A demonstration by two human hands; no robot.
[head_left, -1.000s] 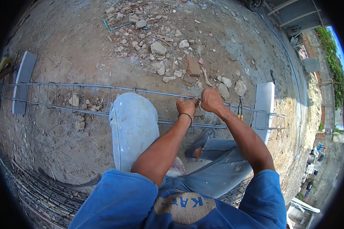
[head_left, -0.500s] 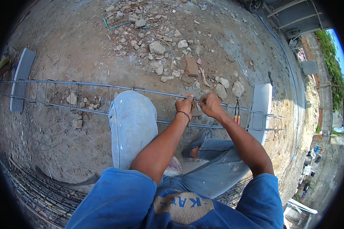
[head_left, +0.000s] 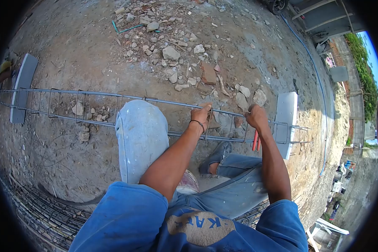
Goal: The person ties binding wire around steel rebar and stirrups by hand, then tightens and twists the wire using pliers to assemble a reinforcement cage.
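Note:
A long rebar cage (head_left: 172, 101) of thin bars with square wire stirrups lies across in front of me, raised at its ends on two grey blocks. My left hand (head_left: 202, 112) is closed around the cage's far bar, at a stirrup (head_left: 208, 124). Further right, my right hand (head_left: 256, 116) is closed at the far bar around the upper part of a pair of pliers (head_left: 256, 140). The red handles hang down below that hand, while the jaws are hidden by the fingers. My bent knee (head_left: 140, 122) is against the cage, left of my left hand.
Grey blocks stand under the cage at left (head_left: 24, 84) and right (head_left: 287, 110). Stones (head_left: 171, 53) and a brick piece (head_left: 208, 73) litter the ground beyond. More rebar (head_left: 50, 214) lies at lower left. A blue hose (head_left: 308, 50) runs along the right. Part of another person's arm (head_left: 4, 75) shows at far left.
My right hand has left the spot beside my left hand and moved right to the pliers hanging at the bar, closing on them. My left hand stays at the bar.

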